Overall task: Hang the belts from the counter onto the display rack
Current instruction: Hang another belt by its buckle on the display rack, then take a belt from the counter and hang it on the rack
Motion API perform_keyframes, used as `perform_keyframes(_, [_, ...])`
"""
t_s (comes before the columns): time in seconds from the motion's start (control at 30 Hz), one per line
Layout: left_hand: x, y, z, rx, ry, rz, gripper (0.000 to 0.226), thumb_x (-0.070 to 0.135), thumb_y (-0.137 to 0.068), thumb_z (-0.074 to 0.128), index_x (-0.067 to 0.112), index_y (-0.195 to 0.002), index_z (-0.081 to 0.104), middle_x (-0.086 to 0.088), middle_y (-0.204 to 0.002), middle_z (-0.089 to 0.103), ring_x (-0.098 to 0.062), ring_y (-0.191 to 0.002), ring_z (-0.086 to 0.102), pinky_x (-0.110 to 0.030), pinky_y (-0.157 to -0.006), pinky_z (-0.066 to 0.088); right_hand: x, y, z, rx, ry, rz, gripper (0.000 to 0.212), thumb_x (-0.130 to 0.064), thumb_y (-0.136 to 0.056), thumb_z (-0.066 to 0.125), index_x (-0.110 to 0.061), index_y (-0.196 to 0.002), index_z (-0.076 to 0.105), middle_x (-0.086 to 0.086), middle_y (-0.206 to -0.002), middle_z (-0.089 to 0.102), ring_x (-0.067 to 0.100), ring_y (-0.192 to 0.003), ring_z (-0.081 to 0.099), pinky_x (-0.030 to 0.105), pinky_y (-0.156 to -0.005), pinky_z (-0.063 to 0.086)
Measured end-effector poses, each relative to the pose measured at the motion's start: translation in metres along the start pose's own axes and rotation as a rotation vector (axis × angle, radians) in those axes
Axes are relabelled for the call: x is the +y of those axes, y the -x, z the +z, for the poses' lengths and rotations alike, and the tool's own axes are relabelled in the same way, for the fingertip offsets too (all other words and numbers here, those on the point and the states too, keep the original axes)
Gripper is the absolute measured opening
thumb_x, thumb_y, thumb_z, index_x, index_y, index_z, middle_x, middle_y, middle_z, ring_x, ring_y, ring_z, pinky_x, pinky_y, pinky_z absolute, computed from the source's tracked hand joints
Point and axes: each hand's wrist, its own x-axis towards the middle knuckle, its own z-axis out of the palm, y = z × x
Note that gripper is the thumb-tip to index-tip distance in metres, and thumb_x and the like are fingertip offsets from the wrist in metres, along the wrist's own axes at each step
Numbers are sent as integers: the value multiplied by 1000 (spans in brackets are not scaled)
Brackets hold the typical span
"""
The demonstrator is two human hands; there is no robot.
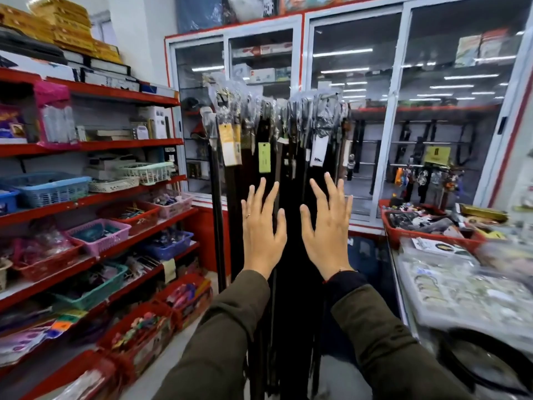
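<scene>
Now both hands, left hand (pixel 264 229) and right hand (pixel 327 226), spread empty before hanging belts (pixel 288 174).

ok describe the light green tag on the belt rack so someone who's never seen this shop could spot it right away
Find the rack of dark belts hanging in front of the glass-door cabinets, straight ahead of the two raised hands. The tag hangs among the belts, above the left hand. It is the only pale green one; the tags beside it are yellow or white.
</scene>
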Motion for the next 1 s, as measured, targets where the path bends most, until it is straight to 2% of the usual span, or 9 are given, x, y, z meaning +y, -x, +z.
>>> perform_keyframes(0.23, [28, 70, 61, -209, 26, 40, 55, 27, -105, 45, 26, -158, 30, 3, -170, 15, -16, -159, 1, -46, -129, 2, 63, 67, -36, -97, 209, 93, 50, -31, -102, 46, -23, -151, 41, 4, -168, 21, 28, -159, 5, 58, -127, 5])
perform_keyframes(0.53, [64, 156, 146, -535, 93, 54, 53, 35, -108, 35, 25, -159, 26, 3, -171, 11, -17, -159, -1, -44, -129, -1, 160, 168, -95, -270, 519, 352, 50, -33, -103, 40, -26, -152, 36, 6, -169, 18, 28, -159, 6, 58, -127, 2])
perform_keyframes(0.6, [71, 171, 164, -628, 107, 55, 53, 36, -109, 33, 25, -160, 24, 4, -171, 11, -17, -159, -2, -45, -129, -1, 178, 187, -111, -313, 553, 431, 52, -24, -101, 42, -24, -152, 37, 7, -169, 20, 29, -159, 8, 58, -127, 0])
perform_keyframes(0.73, [87, 191, 198, -817, 118, 99, 55, 37, -109, 34, 21, -161, 23, 3, -171, 13, -19, -159, -1, -46, -129, -2, 211, 213, -146, -380, 628, 601, 69, -5, -88, 52, -14, -154, 35, 5, -167, 24, 29, -159, 10, 57, -126, -3])
perform_keyframes(0.83, [101, 203, 226, -992, 165, 145, 60, 43, -107, 38, 22, -161, 23, 3, -170, 16, -19, -159, 0, -47, -128, -1, 244, 228, -169, -521, 722, 707, 74, -4, -89, 56, -14, -157, 28, 4, -168, 22, 30, -158, 10, 54, -127, 4])
perform_keyframes(0.93, [119, 214, 252, -1203, 235, 197, 76, 58, -100, 46, 21, -161, 20, 3, -171, 14, -17, -159, -2, -45, -129, -2, 273, 237, -186, -692, 784, 776, 64, -9, -95, 55, -17, -155, 32, 7, -166, 26, 30, -157, 16, 56, -126, 12])
perform_keyframes(1.0, [132, 221, 267, -1321, 191, 255, 87, 62, -96, 50, 19, -162, 14, 1, -171, 10, -19, -159, -3, -44, -129, -2, 288, 242, -194, -780, 791, 801, 63, -14, -96, 58, -18, -154, 34, 7, -163, 31, 29, -155, 21, 57, -125, 13])
